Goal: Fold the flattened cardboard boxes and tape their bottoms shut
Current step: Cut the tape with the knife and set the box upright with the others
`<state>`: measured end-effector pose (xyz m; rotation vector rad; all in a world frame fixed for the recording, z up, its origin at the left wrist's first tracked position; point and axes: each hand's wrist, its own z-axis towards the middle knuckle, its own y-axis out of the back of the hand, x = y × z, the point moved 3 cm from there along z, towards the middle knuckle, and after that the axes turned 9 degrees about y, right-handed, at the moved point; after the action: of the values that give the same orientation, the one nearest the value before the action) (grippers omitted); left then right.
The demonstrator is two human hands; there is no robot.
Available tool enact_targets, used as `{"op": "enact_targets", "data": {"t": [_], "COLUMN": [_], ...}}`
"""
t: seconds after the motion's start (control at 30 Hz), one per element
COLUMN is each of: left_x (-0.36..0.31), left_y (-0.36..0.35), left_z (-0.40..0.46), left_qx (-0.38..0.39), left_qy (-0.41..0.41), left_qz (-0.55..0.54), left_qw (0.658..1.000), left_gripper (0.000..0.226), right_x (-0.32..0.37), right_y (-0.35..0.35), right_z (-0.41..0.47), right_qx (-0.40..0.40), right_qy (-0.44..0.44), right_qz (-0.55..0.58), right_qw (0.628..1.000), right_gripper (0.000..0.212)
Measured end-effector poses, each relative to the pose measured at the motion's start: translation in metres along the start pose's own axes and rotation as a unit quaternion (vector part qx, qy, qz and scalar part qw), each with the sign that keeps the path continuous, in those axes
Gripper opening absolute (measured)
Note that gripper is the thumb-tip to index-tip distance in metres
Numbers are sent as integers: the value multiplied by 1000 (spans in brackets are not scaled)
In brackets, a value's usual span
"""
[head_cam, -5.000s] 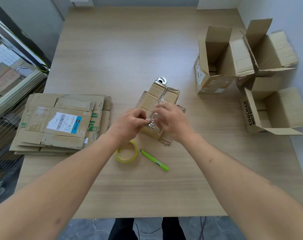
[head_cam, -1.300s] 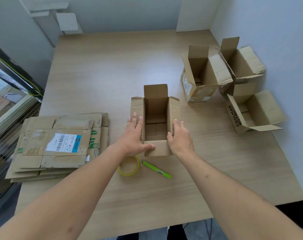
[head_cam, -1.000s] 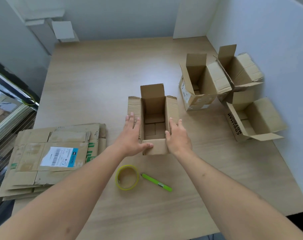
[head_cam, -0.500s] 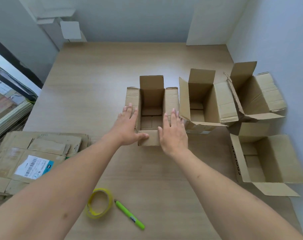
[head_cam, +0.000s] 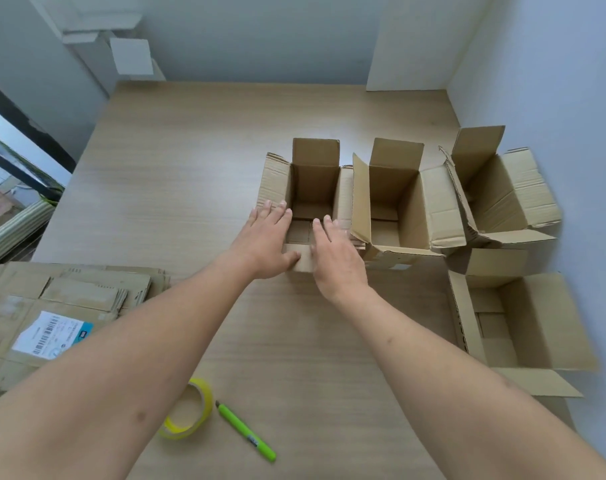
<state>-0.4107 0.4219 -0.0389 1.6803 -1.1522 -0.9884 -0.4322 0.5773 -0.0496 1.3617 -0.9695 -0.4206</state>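
Rightward, open box [head_cam: 395, 199] touching held box [head_cam: 312, 188]; tape roll [head_cam: 189, 410], cutter [head_cam: 246, 432] near.

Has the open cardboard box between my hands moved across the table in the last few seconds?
Yes. The open cardboard box slid away from the yellow tape roll and rightward, now beside the neighbouring open box, both hands on it.

Stack of flattened brown cardboard boxes [head_cam: 62, 306] cut off at left edge; yellow tape roll [head_cam: 190, 408] partly hidden behind left forearm.
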Motion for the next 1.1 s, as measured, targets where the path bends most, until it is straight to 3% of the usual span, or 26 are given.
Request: {"op": "enact_targets", "data": {"t": [0.13,0.47,0.67,1.1], "left_x": [6,77,161,374], "left_y": [15,40,37,-1], "left_z": [-33,-136,-184,-246], "left_qx": [-43,-85,-87,-1], "left_qy": [6,43,61,63], "left_qz": [-11,-54,-78,-92], "left_qw": [999,994,991,994], "left_gripper": [76,64,61,57], "right_x": [24,130,215,395], "right_y": [22,41,13,-99], "right_z": [-14,-49,-56,-52], "right_qx": [1,23,27,79], "right_qy": [19,77,91,-5], "right_qz": [22,-49,-63,-11], "right_qw": [1000,996,994,997], "right_gripper": [53,58,59,44]}}
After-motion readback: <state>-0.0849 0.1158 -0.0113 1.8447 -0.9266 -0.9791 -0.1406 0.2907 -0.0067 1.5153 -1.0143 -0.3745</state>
